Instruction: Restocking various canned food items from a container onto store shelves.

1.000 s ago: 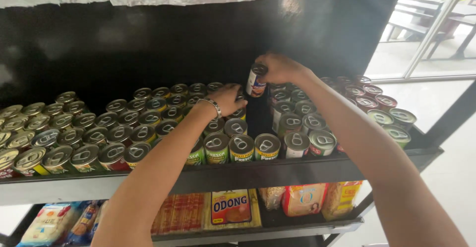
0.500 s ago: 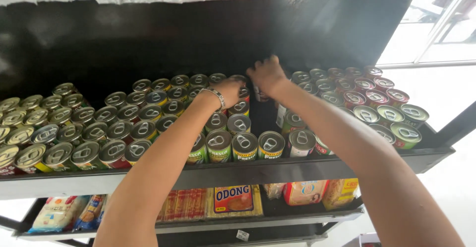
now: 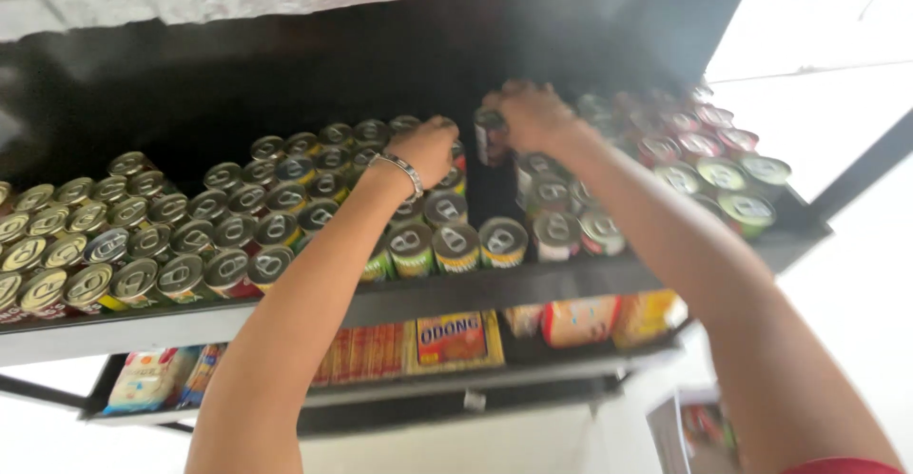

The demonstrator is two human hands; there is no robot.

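Note:
Both arms reach up to a dark shelf (image 3: 447,295) packed with several rows of pull-tab cans. My right hand (image 3: 533,115) is closed around a small dark-labelled can (image 3: 489,137) held just above the cans at the back middle. My left hand (image 3: 426,147), with a metal bracelet (image 3: 403,170) at the wrist, has its fingers curled down among the cans at the back of the middle rows; what it grips is hidden behind the hand. Green- and yellow-labelled cans (image 3: 456,246) stand at the shelf's front edge below both hands.
Gold-topped cans (image 3: 67,246) fill the shelf's left side, red- and green-labelled cans (image 3: 723,174) the right. A lower shelf (image 3: 409,388) holds flat orange and yellow packets (image 3: 451,337) and white bags (image 3: 143,377). Bright windows lie to the right.
The view has swung right and tilted up. My right hand with its can has stayed at the back middle rows; my left hand has stayed among the cans beside it.

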